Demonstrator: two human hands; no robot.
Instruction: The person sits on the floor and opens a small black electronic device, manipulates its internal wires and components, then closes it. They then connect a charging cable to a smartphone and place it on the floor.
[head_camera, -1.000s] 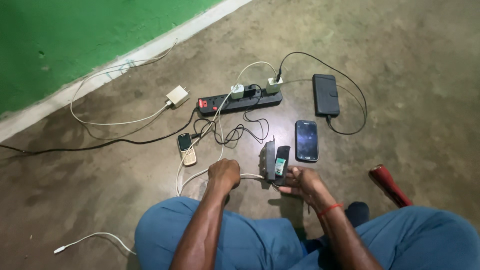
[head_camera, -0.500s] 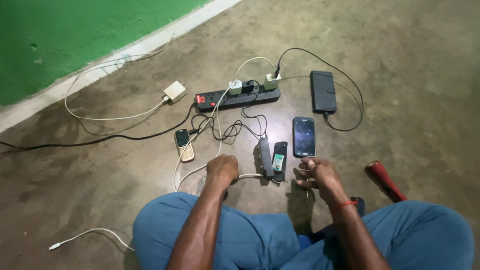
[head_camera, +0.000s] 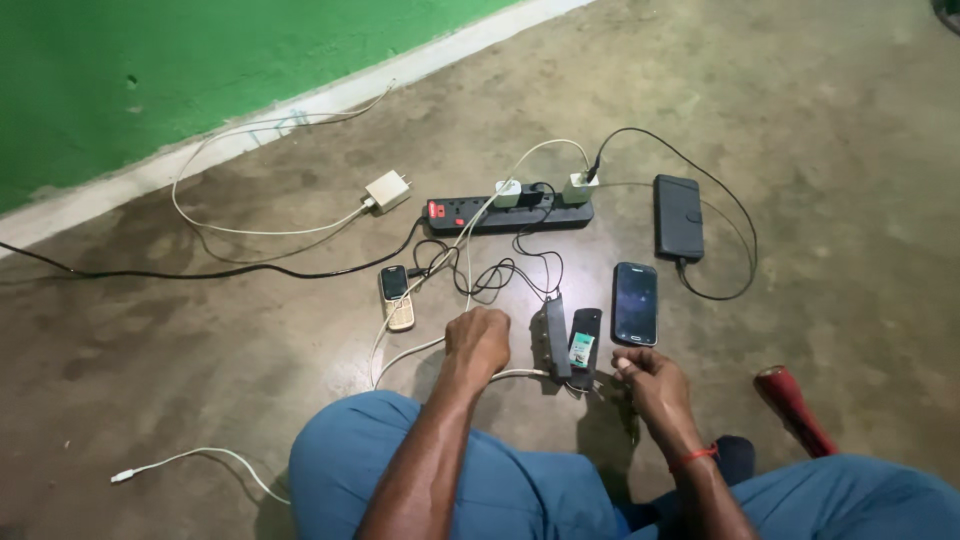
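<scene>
My left hand (head_camera: 478, 340) is closed in a fist around a white cable (head_camera: 405, 355) that runs along the floor toward two dark phones. One dark phone (head_camera: 556, 338) stands on its edge. The other (head_camera: 584, 335) lies flat beside it with a green sticker on it. My right hand (head_camera: 648, 378) is just right of them with its fingers curled shut; I see nothing in it. A black smartphone (head_camera: 635, 303) lies face up right above this hand.
A black power strip (head_camera: 510, 212) with plugged chargers lies further out, with tangled cables before it. A small bar phone (head_camera: 397, 296), a white charger (head_camera: 386, 190), a black cased device (head_camera: 678, 216) and a red torch (head_camera: 795, 408) lie around. A green wall (head_camera: 150, 70) is at left.
My right hand has let go of the two dark phones and drawn back to the right. The phones now rest on the floor. My left hand has stayed on the cable.
</scene>
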